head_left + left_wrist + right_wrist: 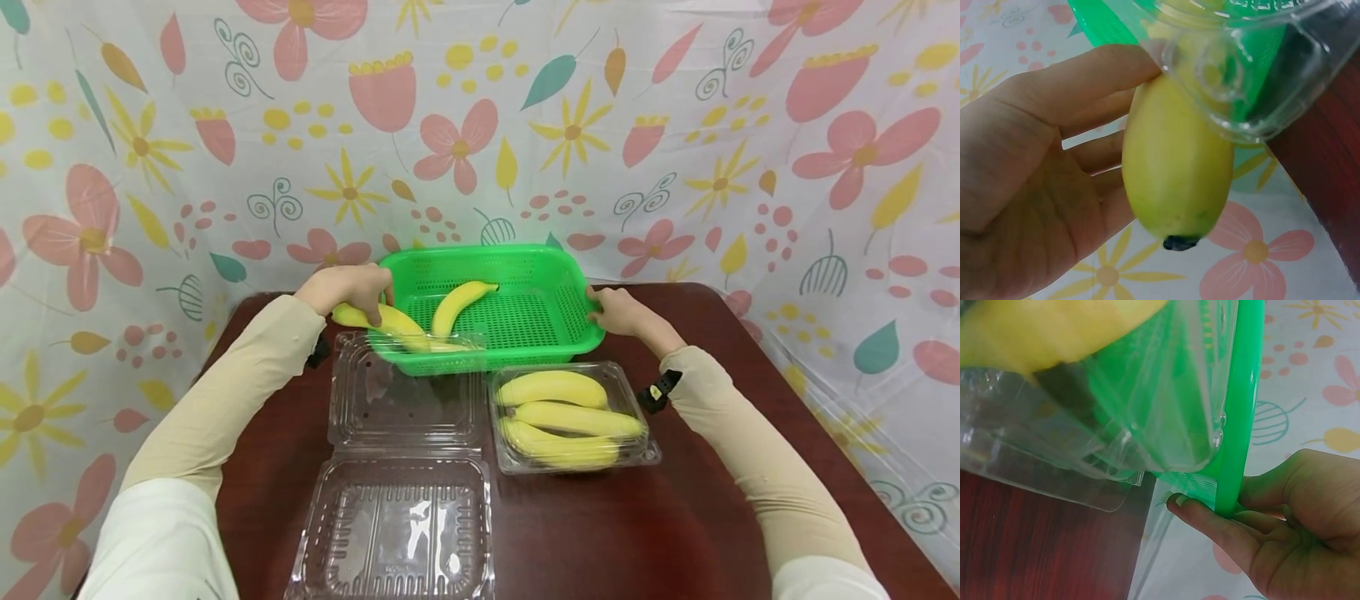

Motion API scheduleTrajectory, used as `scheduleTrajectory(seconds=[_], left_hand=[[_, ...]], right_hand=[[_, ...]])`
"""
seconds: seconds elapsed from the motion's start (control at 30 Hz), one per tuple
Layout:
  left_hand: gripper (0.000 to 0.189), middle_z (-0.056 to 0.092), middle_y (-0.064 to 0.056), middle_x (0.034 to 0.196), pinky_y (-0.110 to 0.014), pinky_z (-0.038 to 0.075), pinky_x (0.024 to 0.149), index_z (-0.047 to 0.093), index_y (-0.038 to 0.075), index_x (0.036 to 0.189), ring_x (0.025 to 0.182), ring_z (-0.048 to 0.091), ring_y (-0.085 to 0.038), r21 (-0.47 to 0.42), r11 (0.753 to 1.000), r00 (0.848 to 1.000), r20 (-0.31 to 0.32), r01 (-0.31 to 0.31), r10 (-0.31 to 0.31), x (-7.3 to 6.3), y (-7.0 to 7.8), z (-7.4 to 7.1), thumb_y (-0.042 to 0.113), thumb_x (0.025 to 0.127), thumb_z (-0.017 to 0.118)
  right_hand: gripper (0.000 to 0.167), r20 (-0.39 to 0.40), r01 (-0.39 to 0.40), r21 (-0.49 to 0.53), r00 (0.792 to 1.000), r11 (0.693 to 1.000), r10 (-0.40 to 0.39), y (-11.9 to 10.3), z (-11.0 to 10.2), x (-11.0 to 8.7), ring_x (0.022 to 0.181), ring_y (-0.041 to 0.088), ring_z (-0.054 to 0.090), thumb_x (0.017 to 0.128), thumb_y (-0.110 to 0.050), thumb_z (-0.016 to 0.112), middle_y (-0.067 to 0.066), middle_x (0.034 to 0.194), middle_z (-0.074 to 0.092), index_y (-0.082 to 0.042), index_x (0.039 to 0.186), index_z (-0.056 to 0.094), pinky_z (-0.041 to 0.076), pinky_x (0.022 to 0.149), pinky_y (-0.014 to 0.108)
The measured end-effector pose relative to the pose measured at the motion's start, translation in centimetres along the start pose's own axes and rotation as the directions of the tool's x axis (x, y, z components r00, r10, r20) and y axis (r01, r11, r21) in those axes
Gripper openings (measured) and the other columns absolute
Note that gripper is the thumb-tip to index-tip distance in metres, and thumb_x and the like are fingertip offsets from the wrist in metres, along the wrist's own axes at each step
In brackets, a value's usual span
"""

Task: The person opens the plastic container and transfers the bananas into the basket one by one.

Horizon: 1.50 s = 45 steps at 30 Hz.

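Note:
My left hand (351, 287) holds a yellow banana (392, 323) at the left side of a green plastic basket (487, 260). In the left wrist view, the banana's dark tip (1180, 242) points toward the camera, and a clear plastic edge overlaps its upper part. Another banana (452, 307) lies inside the basket. On the opposite side, my right hand (622, 312) grips the basket's right rim; the right wrist view shows thumb and fingers on either side of that green rim (1241, 406). An open clear clamshell box (405, 542) sits in front, its lid raised against the basket.
Right of the open box, a clear box (647, 454) with several bananas (555, 387) stands on the dark red-brown table (585, 533). A flower-patterned sheet (480, 125) hangs close behind the basket and around the table's sides.

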<state>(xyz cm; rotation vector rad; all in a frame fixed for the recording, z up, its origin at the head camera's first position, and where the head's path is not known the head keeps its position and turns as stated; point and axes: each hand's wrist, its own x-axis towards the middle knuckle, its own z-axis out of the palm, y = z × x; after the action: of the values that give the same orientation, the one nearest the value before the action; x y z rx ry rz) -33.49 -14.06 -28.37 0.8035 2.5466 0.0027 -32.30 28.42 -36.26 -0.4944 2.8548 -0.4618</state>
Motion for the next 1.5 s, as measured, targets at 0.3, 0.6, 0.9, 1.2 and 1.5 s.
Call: scheduleTrajectory(seconds=[0.3,0.6,0.9,1.2,1.5], left_hand=[[0.039,0.058,-0.021,0.129,-0.044,0.053,0.089,0.064,0.006,0.124,0.117,0.056,-0.035,-0.048,0.999,1.000,-0.003,-0.012,0.012,0.8,0.6,0.0,0.009,0.086,0.071],[0.046,0.059,-0.022,0.130,-0.039,0.054,0.083,0.058,0.008,0.132,0.123,0.053,-0.036,-0.044,0.999,1.000,0.017,-0.014,0.015,1.5,1.5,0.0,0.003,0.087,0.067],[0.043,0.056,-0.022,0.133,-0.039,0.054,0.085,0.053,0.007,0.137,0.123,0.054,-0.036,-0.084,0.995,0.999,-0.021,-0.050,0.048,0.7,1.6,-0.7,0.008,0.094,0.059],[0.032,0.065,-0.013,0.122,-0.045,0.050,0.096,0.061,0.009,0.128,0.111,0.062,-0.029,-0.150,0.981,0.979,-0.183,-0.119,0.091,-2.5,0.3,-0.1,0.014,0.098,0.053],[0.024,0.070,-0.011,0.114,-0.044,0.054,0.090,0.067,0.009,0.118,0.105,0.067,-0.028,-0.246,0.936,0.878,-0.465,-0.251,0.113,-5.6,-0.5,1.9,0.009,0.098,0.054]], right_hand=[[0.062,-0.013,0.011,-0.012,1.000,1.000,-0.012,0.3,0.1,0.1,0.044,0.011,0.034,0.096,-0.007,0.055,0.031,0.118,0.063,0.011,0.147,0.025,0.036,0.054,0.028],[0.061,-0.015,0.022,-0.009,1.000,1.000,-0.022,0.2,0.2,0.2,0.043,0.010,0.034,0.096,-0.006,0.055,0.031,0.114,0.065,0.012,0.147,0.024,0.035,0.052,0.027],[0.062,-0.002,0.007,-0.010,1.000,1.000,-0.007,0.1,0.0,0.1,0.042,0.010,0.034,0.098,-0.008,0.053,0.029,0.114,0.065,0.010,0.148,0.022,0.036,0.052,0.028],[0.062,-0.002,0.016,0.006,1.000,1.000,-0.016,0.2,-0.4,0.1,0.042,0.011,0.035,0.098,-0.009,0.053,0.032,0.123,0.059,0.010,0.148,0.023,0.037,0.054,0.029],[0.062,0.033,0.022,-0.028,0.999,0.999,-0.021,0.2,-0.1,0.0,0.041,0.011,0.033,0.100,-0.011,0.048,0.012,0.061,0.055,0.010,0.150,0.017,0.036,0.054,0.029]])
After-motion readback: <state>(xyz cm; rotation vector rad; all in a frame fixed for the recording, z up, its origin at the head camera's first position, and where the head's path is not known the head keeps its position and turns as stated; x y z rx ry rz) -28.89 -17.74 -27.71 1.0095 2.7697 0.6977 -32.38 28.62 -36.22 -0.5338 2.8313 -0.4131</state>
